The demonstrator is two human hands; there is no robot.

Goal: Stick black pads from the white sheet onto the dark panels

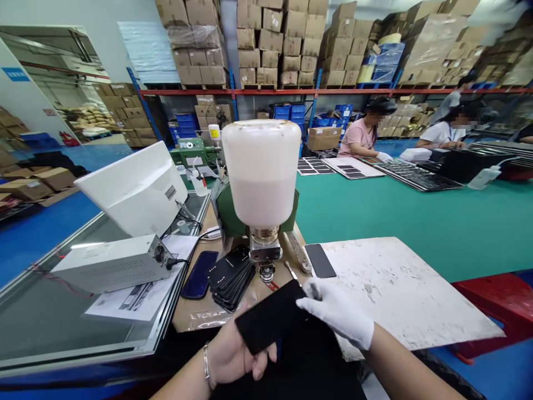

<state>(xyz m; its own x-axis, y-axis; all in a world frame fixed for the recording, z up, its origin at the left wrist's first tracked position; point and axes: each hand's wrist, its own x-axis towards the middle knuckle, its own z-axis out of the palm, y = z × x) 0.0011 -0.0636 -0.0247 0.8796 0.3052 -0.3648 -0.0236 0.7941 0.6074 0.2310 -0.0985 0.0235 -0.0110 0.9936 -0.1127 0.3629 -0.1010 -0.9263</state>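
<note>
Black phone panel [270, 316] sits held in your bare left hand [241, 355], fingers curled under it. Your white-gloved right hand [337, 314] touches its edge, grip unclear. More black panels [231, 278] lie stacked just ahead of your left hand.

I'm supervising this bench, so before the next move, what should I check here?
Black rectangular panel held between both hands: ok.
White-gloved right hand covered: ok.
Bare left hand gloved: not ok, silver bracelet on its wrist.
Fanned stack of black panels squared: not ok, edges splayed.
Translucent white bottle holding milky fill: ok.
Held panel's surface clean: cannot tell.
</note>
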